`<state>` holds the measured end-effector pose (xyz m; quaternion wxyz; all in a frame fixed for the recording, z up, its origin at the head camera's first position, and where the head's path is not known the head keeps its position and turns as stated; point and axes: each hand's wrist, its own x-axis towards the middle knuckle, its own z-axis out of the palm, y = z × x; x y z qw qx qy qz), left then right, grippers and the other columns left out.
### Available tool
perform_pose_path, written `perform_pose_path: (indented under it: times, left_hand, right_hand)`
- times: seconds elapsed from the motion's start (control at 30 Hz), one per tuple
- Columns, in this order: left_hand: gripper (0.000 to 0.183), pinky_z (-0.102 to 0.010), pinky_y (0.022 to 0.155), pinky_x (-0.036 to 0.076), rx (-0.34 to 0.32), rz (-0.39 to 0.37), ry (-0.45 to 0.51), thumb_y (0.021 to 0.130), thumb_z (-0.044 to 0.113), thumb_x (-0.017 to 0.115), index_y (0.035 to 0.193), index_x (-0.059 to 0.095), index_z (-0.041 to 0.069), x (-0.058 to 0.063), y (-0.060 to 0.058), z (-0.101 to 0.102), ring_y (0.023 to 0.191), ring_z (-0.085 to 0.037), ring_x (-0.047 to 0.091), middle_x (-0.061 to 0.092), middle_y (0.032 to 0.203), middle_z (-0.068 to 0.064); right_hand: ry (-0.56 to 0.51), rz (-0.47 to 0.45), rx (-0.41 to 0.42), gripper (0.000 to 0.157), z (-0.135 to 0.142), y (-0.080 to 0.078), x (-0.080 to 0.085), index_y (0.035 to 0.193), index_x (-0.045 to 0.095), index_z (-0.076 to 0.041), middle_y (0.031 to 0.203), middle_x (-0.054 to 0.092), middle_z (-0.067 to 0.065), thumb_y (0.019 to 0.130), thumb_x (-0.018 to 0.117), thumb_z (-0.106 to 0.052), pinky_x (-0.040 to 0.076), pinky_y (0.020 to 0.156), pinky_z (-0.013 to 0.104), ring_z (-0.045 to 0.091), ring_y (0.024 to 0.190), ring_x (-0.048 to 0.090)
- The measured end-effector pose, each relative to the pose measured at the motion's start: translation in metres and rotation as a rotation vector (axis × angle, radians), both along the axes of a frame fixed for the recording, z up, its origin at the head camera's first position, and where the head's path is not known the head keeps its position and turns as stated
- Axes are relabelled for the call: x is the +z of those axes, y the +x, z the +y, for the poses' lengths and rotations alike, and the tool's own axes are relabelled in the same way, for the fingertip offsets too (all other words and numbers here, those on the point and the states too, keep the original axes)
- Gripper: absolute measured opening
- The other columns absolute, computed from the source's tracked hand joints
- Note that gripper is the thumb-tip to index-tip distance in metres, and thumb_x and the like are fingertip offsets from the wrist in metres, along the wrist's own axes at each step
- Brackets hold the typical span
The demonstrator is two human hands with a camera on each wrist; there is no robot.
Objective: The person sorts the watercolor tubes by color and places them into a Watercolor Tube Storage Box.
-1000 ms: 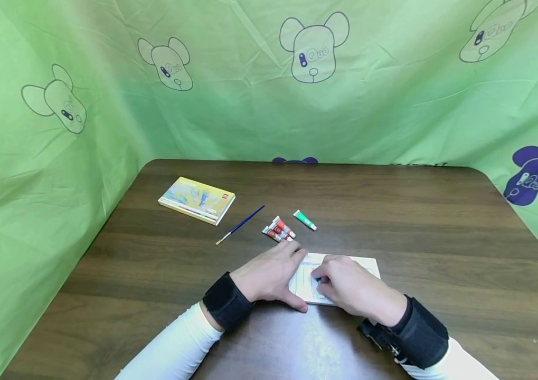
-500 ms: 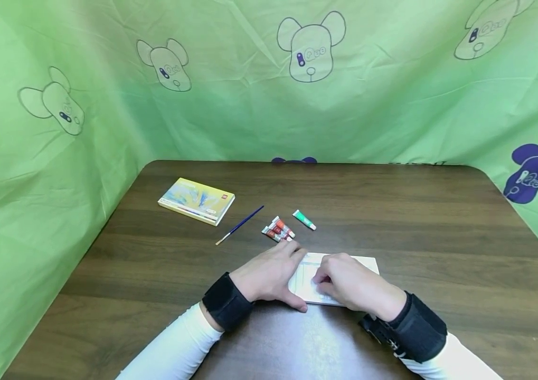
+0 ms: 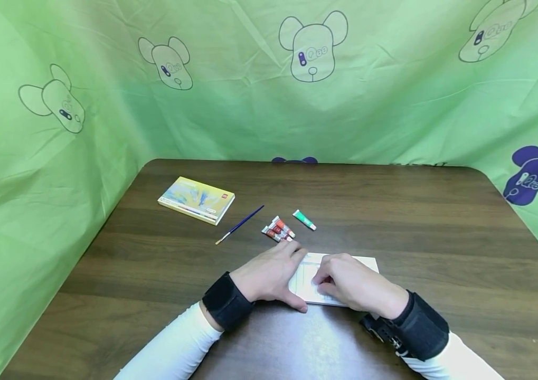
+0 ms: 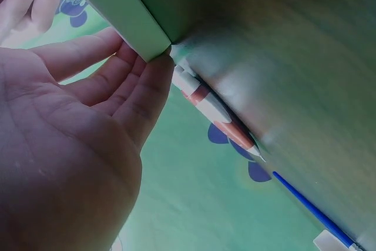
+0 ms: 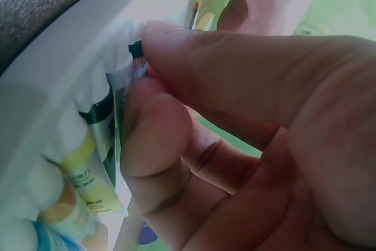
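A white tray (image 3: pixel 366 262) lies near the front of the table, with paint tubes (image 5: pixel 97 171) lined up in it. My left hand (image 3: pixel 271 274) grips its left end, thumb at the near corner and fingers at the far one. Bent fingertips (image 4: pixel 155 66) touch the tray's edge in the left wrist view. Over the tray, my right hand (image 3: pixel 351 282) pinches a paint tube (image 5: pixel 137 50) with a dark band between thumb and forefinger. Most of that tube is hidden by the fingers. Several red-toned paint tubes (image 3: pixel 278 229) lie just beyond my left hand.
A green paint tube (image 3: pixel 304 220) lies apart, beyond the tray. Left of the tubes is a blue-handled paintbrush (image 3: pixel 240 225), and a yellow box (image 3: pixel 197 200) sits farther left. Green printed cloth (image 3: pixel 230 121) surrounds the table's far and left sides.
A second ago a dark bit of tube showed at my right fingertips; now it is hidden as that hand has shifted slightly over the tray. My left hand stays in place.
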<state>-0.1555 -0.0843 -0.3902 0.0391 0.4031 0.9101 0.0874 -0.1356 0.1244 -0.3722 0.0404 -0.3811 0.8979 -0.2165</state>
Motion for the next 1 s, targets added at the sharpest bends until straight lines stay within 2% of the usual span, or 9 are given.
perform_pose_path:
  times: [0.17, 0.4, 0.83, 1.0]
  left_hand:
    - [0.102, -0.025, 0.098, 0.039, -0.01, 0.009, 0.005, 0.061, 0.071, 0.07, 0.136, 0.048, 0.005, 0.001, 0.0, 0.001, 0.112, -0.015, 0.044, 0.05, 0.123, -0.003]
    - [0.103, -0.025, 0.098, 0.039, -0.014, 0.013, -0.005, 0.06, 0.072, 0.069, 0.135, 0.048, 0.004, 0.001, 0.0, 0.002, 0.111, -0.015, 0.045, 0.05, 0.122, -0.004]
    - [0.104, -0.024, 0.097, 0.04, 0.005, -0.006, -0.017, 0.06, 0.072, 0.07, 0.137, 0.046, 0.005, 0.003, -0.001, 0.001, 0.11, -0.014, 0.044, 0.049, 0.123, -0.003]
    - [0.105, -0.025, 0.098, 0.04, 0.004, -0.011, -0.022, 0.061, 0.072, 0.068, 0.138, 0.045, 0.006, 0.004, 0.0, 0.001, 0.111, -0.014, 0.043, 0.049, 0.124, -0.003]
  right_hand:
    - [0.007, -0.02, -0.012, 0.012, 0.003, 0.0, 0.003, 0.089, 0.075, -0.015, 0.08, 0.059, -0.013, 0.081, 0.067, -0.01, 0.047, 0.069, 0.025, 0.001, 0.074, 0.052]
    - [0.038, -0.033, -0.085, 0.014, 0.012, -0.004, 0.009, 0.094, 0.074, -0.015, 0.09, 0.064, -0.009, 0.085, 0.065, -0.011, 0.05, 0.077, 0.032, 0.007, 0.086, 0.059]
    - [0.067, -0.023, -0.113, 0.016, 0.011, -0.007, 0.012, 0.098, 0.074, -0.016, 0.084, 0.058, -0.011, 0.086, 0.063, -0.012, 0.047, 0.072, 0.029, 0.006, 0.079, 0.051]
    - [0.04, -0.01, -0.138, 0.018, 0.012, -0.018, 0.017, 0.1, 0.073, -0.011, 0.082, 0.058, -0.008, 0.085, 0.062, -0.012, 0.046, 0.067, 0.027, 0.006, 0.074, 0.05]
